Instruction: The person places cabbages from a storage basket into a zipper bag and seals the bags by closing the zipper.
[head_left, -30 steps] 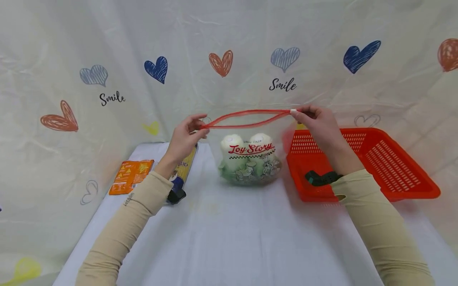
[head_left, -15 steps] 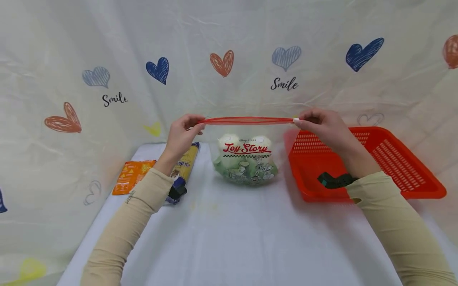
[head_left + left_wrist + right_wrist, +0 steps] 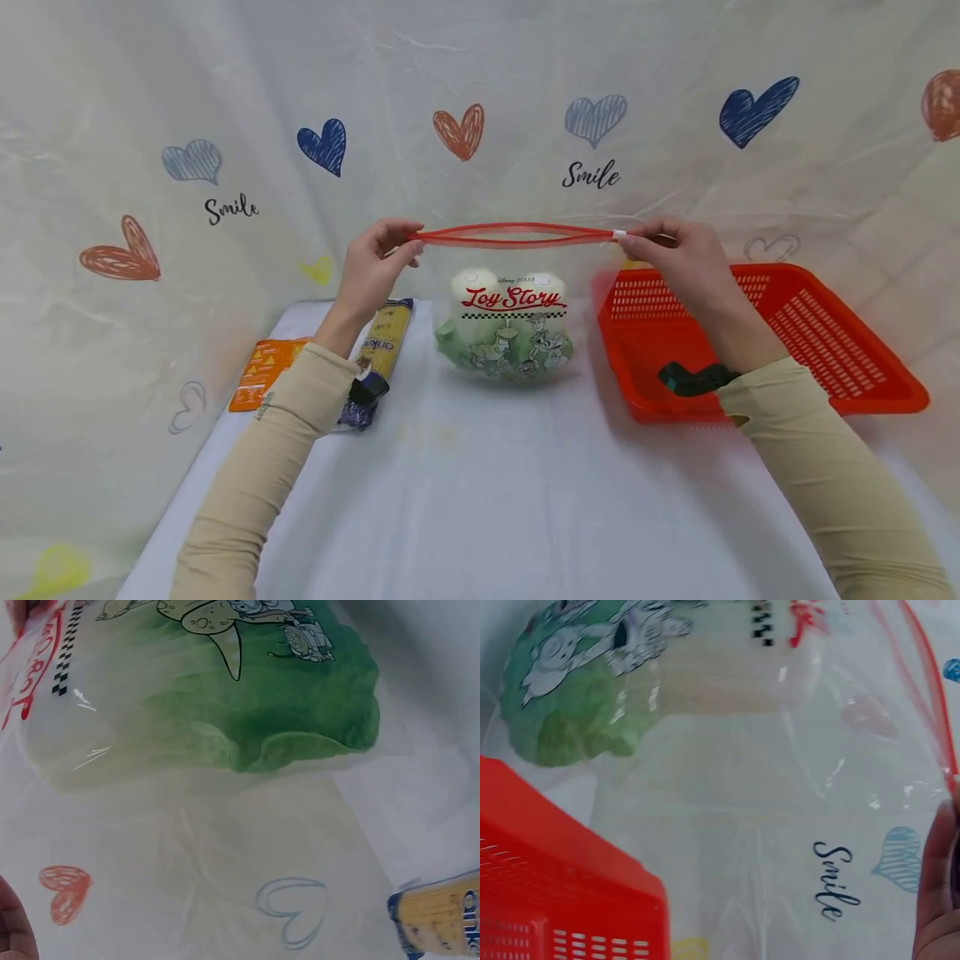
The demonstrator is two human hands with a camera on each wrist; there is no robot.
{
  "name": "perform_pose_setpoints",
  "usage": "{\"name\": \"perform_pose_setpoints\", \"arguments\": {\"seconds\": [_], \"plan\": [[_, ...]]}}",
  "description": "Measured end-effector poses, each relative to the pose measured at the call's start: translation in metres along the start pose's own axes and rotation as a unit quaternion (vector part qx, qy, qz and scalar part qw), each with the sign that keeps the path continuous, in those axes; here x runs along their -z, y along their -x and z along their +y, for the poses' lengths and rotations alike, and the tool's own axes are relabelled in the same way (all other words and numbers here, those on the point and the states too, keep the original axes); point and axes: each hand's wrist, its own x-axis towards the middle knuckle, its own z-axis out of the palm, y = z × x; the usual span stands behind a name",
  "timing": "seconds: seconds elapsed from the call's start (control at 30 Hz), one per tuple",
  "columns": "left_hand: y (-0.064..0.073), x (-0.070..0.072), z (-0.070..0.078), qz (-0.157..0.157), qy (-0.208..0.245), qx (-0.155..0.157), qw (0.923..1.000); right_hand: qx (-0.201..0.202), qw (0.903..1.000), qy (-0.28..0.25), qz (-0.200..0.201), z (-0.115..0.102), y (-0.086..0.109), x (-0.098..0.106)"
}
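Observation:
A clear zip bag (image 3: pixel 513 312) printed "Toy Story" hangs between my two hands, its red zip edge bowed slightly apart in the middle. Inside lie leafy vegetables with white stems and green leaves (image 3: pixel 315 697), probably bok choy. My left hand (image 3: pixel 375 258) pinches the left end of the red edge between thumb and fingers. At the other end, by the white slider (image 3: pixel 619 235), my right hand (image 3: pixel 682 258) pinches the corner. The right wrist view shows the bag's side and green leaves (image 3: pixel 577 712) through the film.
A red plastic basket (image 3: pixel 847 350) stands on the right, under my right forearm. On the left lie a yellow and blue packet (image 3: pixel 388 333) and an orange packet (image 3: pixel 262 371), partly behind my left arm. A heart-printed sheet (image 3: pixel 517 67) hangs behind the white-covered table (image 3: pixel 480 500).
The bag's mouth narrowed to a thin slit, then bowed apart a little again. Both hands keep their pinch and have shifted slightly; the bag has moved a little left.

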Motion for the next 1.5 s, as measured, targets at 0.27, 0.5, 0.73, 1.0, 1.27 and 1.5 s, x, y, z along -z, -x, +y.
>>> {"name": "perform_pose_setpoints", "arguments": {"seconds": [0.27, 0.5, 0.73, 1.0, 1.27, 1.5], "plan": [[0.000, -0.001, 0.014, 0.002, -0.011, -0.046, 0.9989, 0.040, 0.9992, -0.003, 0.007, -0.004, -0.003, -0.004], [0.013, 0.000, 0.008, -0.062, -0.030, 0.043, 0.9967, 0.049, 0.9985, 0.011, -0.023, 0.005, -0.001, -0.008], [0.002, 0.005, -0.015, -0.085, -0.028, 0.066, 0.9938, 0.071, 0.9970, 0.004, -0.032, 0.008, -0.001, -0.012], [-0.014, -0.023, 0.009, -0.125, -0.121, -0.023, 0.9845, 0.079, 0.9963, 0.004, -0.034, 0.007, 0.000, -0.016], [-0.024, -0.065, 0.030, -0.175, -0.197, -0.120, 0.9571, 0.075, 0.9961, -0.014, -0.045, 0.009, 0.001, -0.021], [-0.036, -0.101, 0.044, -0.233, -0.197, -0.125, 0.9440, 0.074, 0.9959, -0.021, -0.048, 0.005, 0.004, -0.021]]}}
